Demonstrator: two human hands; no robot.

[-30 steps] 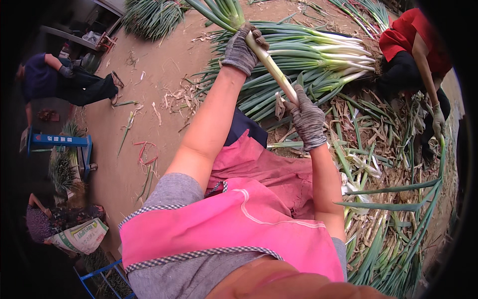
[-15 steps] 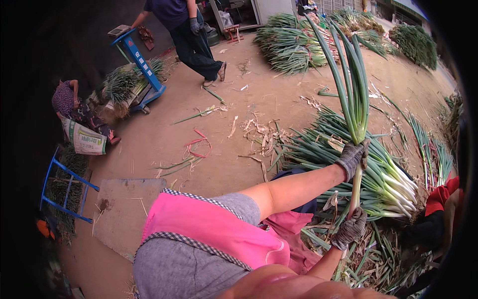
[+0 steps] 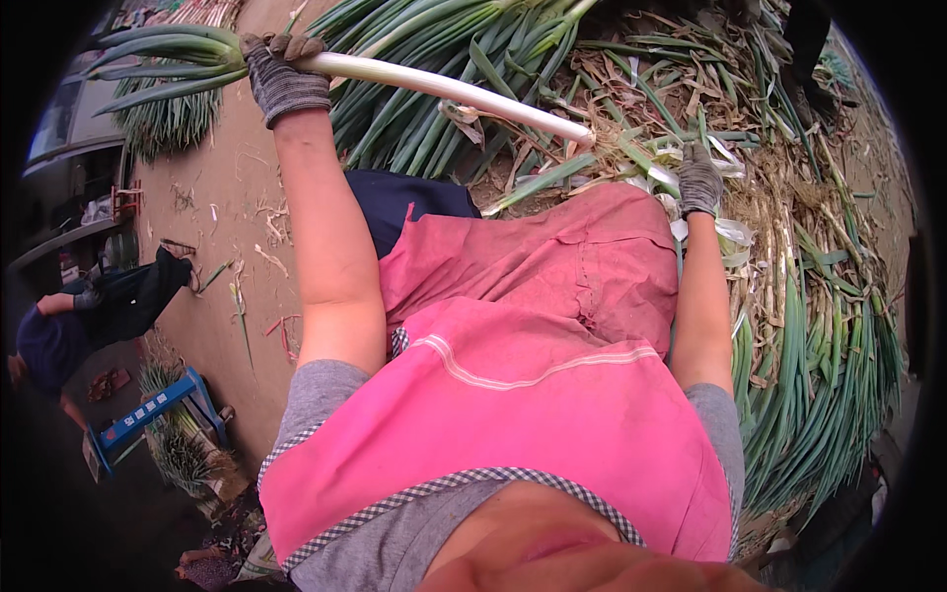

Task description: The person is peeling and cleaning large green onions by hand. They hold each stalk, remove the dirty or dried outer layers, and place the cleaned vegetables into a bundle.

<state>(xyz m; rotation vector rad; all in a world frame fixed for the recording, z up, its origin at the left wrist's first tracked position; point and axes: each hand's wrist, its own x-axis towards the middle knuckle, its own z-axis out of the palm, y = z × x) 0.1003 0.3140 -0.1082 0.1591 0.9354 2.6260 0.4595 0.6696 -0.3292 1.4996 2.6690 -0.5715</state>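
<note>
A long green onion [image 3: 454, 94] with a white stem stretches across the top of the head view, its green leaves toward the left and its root end at the centre right. My left hand [image 3: 286, 74], in a grey knit glove, is closed around it where the stem meets the leaves. To the right of the root end, my right hand [image 3: 699, 180], gloved too, is closed on loose pale and green outer onion leaves [image 3: 656, 170]; its fingertips are partly hidden. Below the stem lies my lap, covered by a pink apron [image 3: 523, 385].
A pile of onions [image 3: 424, 128] lies beyond my knees, with stripped leaf litter [image 3: 641, 84] beside it. Untrimmed onions with roots [image 3: 809, 385] lie along my right. At the left, a person in dark clothes [image 3: 109, 306] stands by a blue platform scale [image 3: 163, 409].
My view has turned to the right. The onion has gone from upright to nearly level, leaves leftward. My right hand has moved off the lower stem, away from my left hand, onto loose leaves.
</note>
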